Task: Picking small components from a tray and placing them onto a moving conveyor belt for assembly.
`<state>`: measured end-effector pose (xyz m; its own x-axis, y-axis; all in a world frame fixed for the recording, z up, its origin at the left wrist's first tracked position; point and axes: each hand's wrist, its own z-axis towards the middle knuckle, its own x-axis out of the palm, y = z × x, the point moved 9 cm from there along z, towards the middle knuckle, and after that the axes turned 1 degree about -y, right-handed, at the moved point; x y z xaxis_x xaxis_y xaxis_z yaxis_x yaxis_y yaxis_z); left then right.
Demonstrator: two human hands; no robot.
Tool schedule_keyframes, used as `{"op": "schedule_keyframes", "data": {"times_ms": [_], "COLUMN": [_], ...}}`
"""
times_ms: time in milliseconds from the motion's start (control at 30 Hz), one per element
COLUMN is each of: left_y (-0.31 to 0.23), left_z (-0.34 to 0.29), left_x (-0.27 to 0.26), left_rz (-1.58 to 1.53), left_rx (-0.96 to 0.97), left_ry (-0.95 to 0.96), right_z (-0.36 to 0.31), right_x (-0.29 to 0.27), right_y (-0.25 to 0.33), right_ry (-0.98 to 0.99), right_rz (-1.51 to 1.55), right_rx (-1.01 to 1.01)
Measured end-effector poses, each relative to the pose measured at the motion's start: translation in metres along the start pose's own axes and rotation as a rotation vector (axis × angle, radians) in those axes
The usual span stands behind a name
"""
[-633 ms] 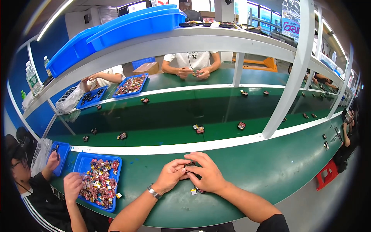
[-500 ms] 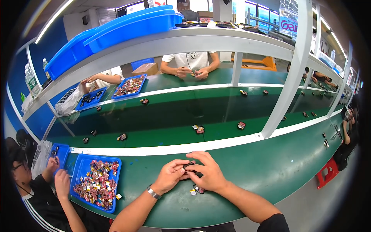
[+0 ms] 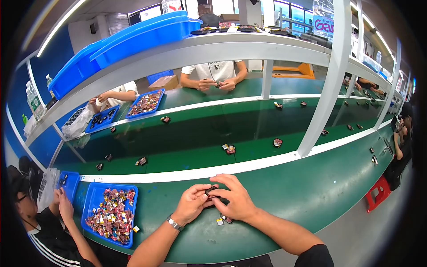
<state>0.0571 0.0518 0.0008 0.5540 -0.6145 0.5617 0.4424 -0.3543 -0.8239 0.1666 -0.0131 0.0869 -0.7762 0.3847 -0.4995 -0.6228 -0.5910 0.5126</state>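
Observation:
My left hand [image 3: 192, 205], with a metal watch at the wrist, pinches a small black part [image 3: 212, 190] between thumb and fingers. My right hand [image 3: 236, 200] closes on the same part from the other side, its index finger arched over the top. The fingers cover much of the part, so its details stay hidden. Just under my right hand, a small red circuit board [image 3: 227, 220] lies on the green table [image 3: 284, 196], with a silver-and-yellow battery cell [image 3: 219, 221] beside it.
To the left stands a blue tray [image 3: 136, 209] heaped with small boards and cells. A co-worker [image 3: 42, 222] sits beyond it, near another blue tray [image 3: 71, 182]. A white rail [image 3: 178, 175] and post [image 3: 322, 89] border the green conveyor [image 3: 200, 160], which carries scattered assemblies.
Both my hands stay on the black part, with the fingers slightly shifted. The co-worker at left has brought both hands together. The whole view has shifted slightly.

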Motion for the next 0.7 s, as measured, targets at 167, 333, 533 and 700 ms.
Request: {"op": "schedule_keyframes", "data": {"times_ms": [167,333,533,700], "left_y": [0.008,0.012,0.004,0.007], "left_z": [-0.001,-0.001,0.001,0.002], "left_x": [-0.007,-0.009,-0.012,-0.009], "left_rz": [-0.006,-0.005,0.041,0.029], "left_rx": [-0.024,-0.040,0.010,-0.038], "left_ry": [0.012,0.016,-0.039,-0.086], "right_z": [-0.002,-0.007,-0.005,0.002], "right_x": [-0.001,0.006,0.016,0.009], "right_y": [-0.004,-0.016,-0.019,-0.012], "right_ry": [-0.018,0.004,0.083,0.022], "right_rz": [0.030,0.128,0.165,0.036], "right_rx": [0.022,0.104,0.154,0.078]}}
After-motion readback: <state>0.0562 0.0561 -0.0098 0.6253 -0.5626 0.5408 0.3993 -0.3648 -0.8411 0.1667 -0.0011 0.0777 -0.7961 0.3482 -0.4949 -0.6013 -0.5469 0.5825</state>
